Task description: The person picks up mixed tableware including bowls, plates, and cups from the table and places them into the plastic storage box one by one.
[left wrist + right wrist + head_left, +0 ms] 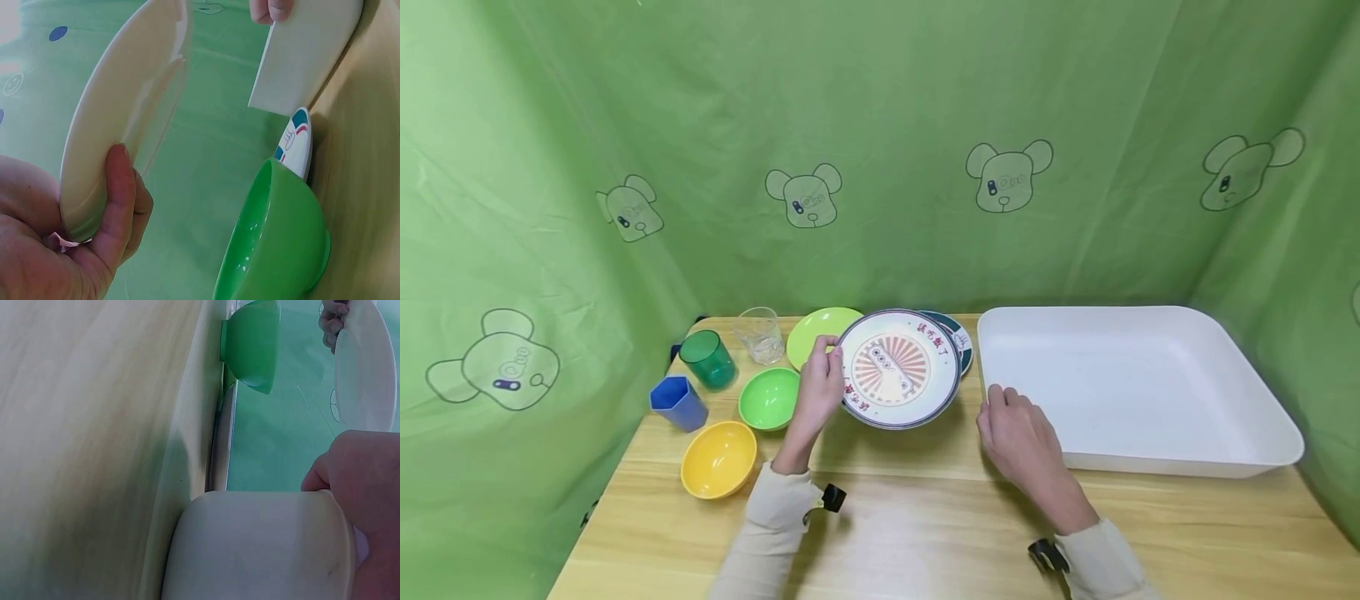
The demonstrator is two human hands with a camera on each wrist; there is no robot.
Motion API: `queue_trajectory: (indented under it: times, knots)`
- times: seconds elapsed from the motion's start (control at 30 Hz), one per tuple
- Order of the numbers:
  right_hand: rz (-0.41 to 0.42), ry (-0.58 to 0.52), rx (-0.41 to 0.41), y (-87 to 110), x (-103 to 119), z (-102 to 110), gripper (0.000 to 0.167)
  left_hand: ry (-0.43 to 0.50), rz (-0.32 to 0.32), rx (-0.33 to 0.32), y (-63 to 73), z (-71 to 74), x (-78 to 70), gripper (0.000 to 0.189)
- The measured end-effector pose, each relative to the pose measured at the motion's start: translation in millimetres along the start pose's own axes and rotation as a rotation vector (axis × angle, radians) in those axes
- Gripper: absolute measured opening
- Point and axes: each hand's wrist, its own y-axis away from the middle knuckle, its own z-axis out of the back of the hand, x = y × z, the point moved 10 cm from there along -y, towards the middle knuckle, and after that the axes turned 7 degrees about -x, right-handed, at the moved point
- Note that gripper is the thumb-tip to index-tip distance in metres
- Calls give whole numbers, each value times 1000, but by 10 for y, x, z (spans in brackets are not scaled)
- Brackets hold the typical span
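Observation:
My left hand point(821, 383) pinches the left rim of a white plate point(898, 367) with a dark edge, an orange sunburst print and red characters. The left wrist view shows the plate point(125, 94) lifted above the table, fingers under it and thumb on the other side. My right hand point(1021, 433) grips the left rim of a large white tray point(1135, 383), its fingers curled over the edge in the right wrist view. Partly hidden behind the held plate lies a dark-green-and-white plate point(964, 340). A green bowl point(767, 400) stands just left of my left hand.
At the left of the wooden table point(910, 517) stand a yellow bowl point(720, 460), a blue cup point(677, 404), a green cup point(709, 360) and a clear glass point(762, 336). A lime plate point(820, 329) lies at the back edge, before a green curtain point(895, 250).

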Motion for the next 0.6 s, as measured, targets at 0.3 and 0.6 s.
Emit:
queue_trajectory:
  times: [0.3,0.6]
  knots:
    - [5,3,-19,2,2,5,22,44,-1,22,-37,-151,-95,25]
    - [-11,5,5,3,-6,-1,19,97,13,69,-71,-319,-147,25]
